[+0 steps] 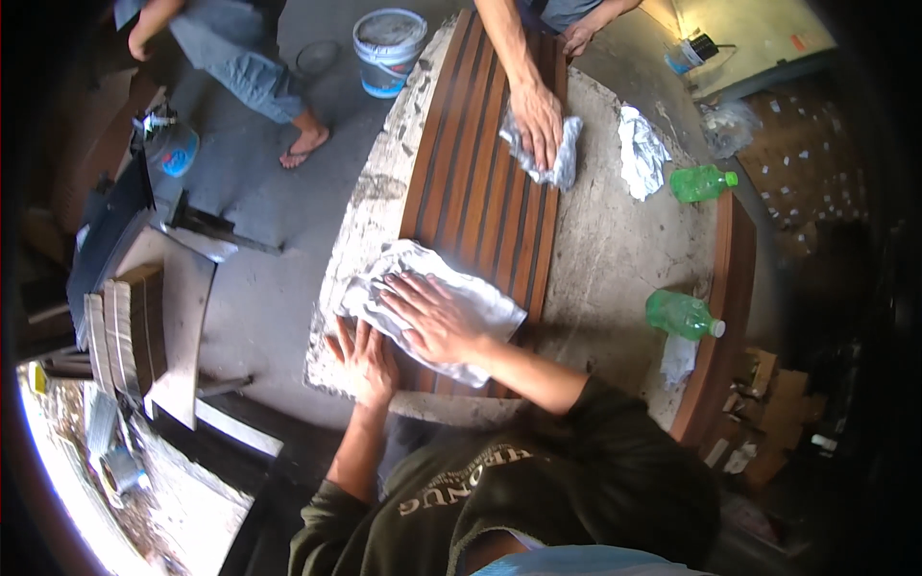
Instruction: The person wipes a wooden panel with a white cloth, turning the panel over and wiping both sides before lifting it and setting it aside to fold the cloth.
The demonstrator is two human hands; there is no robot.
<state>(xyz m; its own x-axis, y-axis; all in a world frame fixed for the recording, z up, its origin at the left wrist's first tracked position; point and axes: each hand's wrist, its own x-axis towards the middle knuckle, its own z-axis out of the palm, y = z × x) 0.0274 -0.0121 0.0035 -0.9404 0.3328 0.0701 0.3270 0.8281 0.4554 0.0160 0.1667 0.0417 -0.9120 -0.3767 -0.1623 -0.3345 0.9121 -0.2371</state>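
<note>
A striped brown wooden panel (480,206) with dark grooves lies lengthwise on the worn, pale worktable (615,250). Over its near end a white cloth (480,307) is spread, rumpled at the edges. My right hand (432,315) lies flat on this cloth, fingers stretched out. To its left, my left hand (365,363) rests with fingers apart at the cloth's near-left edge; whether it bears on cloth or table I cannot tell. Across the table a co-worker's hand (538,120) presses a crumpled grey-white cloth (543,154) onto the panel.
Two green plastic bottles (699,183) (680,315) lie on the table's right side, near a crumpled white cloth (642,152). A brown wooden board (725,317) runs along that edge. Beyond the table's left side stands a bucket (388,53); another person's sandalled foot (305,149) is nearby.
</note>
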